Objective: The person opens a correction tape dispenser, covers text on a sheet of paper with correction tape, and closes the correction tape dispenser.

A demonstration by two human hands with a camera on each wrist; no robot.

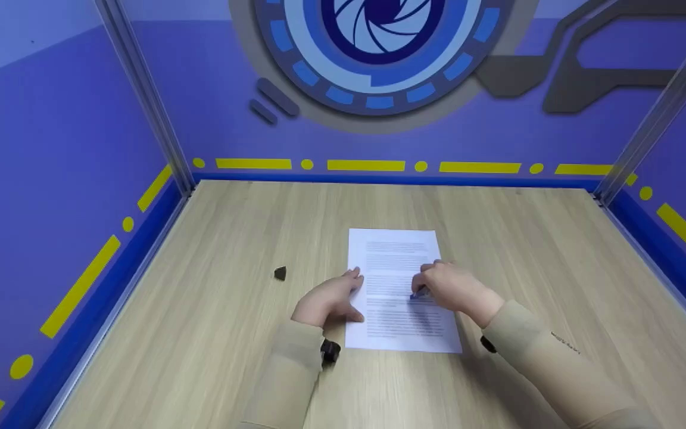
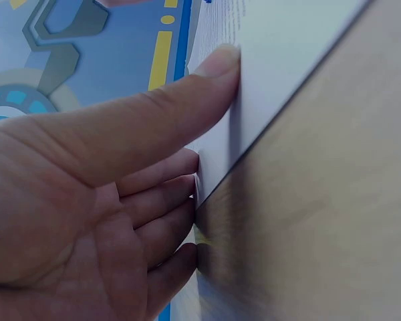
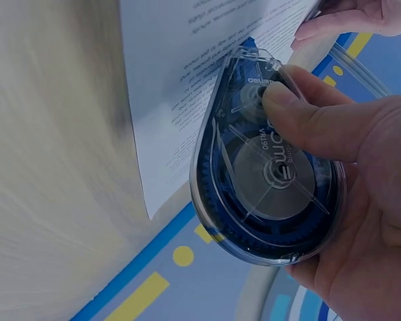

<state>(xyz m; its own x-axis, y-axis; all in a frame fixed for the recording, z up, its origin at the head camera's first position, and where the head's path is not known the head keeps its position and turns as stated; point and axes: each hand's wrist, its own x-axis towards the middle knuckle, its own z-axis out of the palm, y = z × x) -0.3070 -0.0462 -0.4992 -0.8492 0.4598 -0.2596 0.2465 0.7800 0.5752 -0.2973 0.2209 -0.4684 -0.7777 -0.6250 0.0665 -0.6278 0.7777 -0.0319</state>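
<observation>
A sheet of printed paper [image 1: 399, 333] lies flat on the wooden table. My right hand [image 1: 453, 287] pinches a correction tape dispenser [image 3: 220, 221] between thumb and fingers. It has a clear case with a dark blue inside, and its blue tip points down at the printed lines; whether it touches them I cannot tell. My left hand [image 1: 328, 301] rests at the sheet's left edge. In the left wrist view its thumb [image 2: 217, 63] presses on the paper, while the other fingers [image 2: 170, 221] reach to the edge and the tabletop, fairly straight.
A small dark piece [image 1: 280, 273] lies on the table [image 1: 230, 238] left of the sheet. Blue-purple panels with yellow marks [image 1: 365, 165] stand around the left, back and right sides, joined by metal posts [image 1: 152, 107] at the corners.
</observation>
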